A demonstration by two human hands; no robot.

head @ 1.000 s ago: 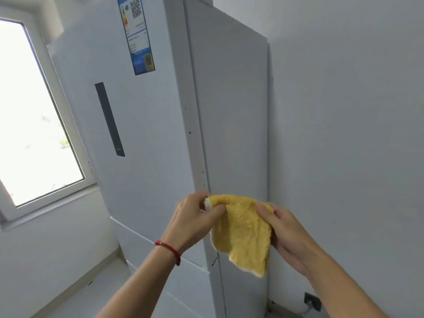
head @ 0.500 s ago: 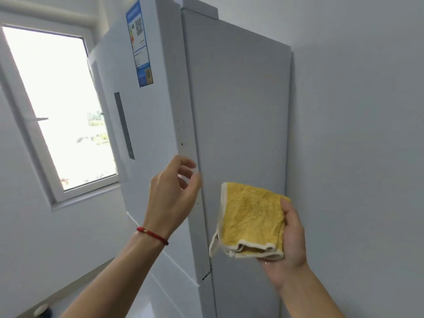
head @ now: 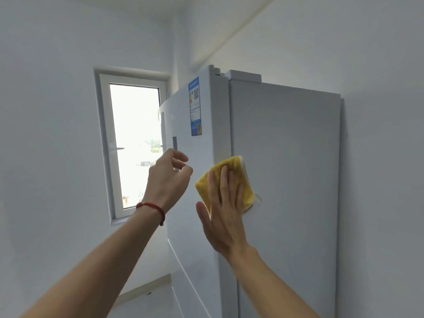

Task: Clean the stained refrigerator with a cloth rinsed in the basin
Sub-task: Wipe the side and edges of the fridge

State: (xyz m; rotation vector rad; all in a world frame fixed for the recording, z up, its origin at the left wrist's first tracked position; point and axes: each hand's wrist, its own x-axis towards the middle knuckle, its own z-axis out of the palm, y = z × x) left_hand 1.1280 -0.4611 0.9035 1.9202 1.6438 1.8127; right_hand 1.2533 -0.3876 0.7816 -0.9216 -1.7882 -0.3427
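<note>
A tall white refrigerator stands against the right wall, showing its door edge and grey side panel. A folded yellow cloth lies flat against the front corner of that side panel. My right hand presses the cloth to the panel with straight fingers. My left hand, with a red string on the wrist, hovers in the air to the left of the cloth, fingers loosely curled and holding nothing. The basin is out of view.
A blue energy label is stuck high on the refrigerator door. A bright window sits in the wall to the left. A white wall runs close behind the refrigerator on the right.
My left hand let go of the cloth and drew away. My right hand lifted the cloth and laid it flat on the refrigerator's side panel. The view tilted upward.
</note>
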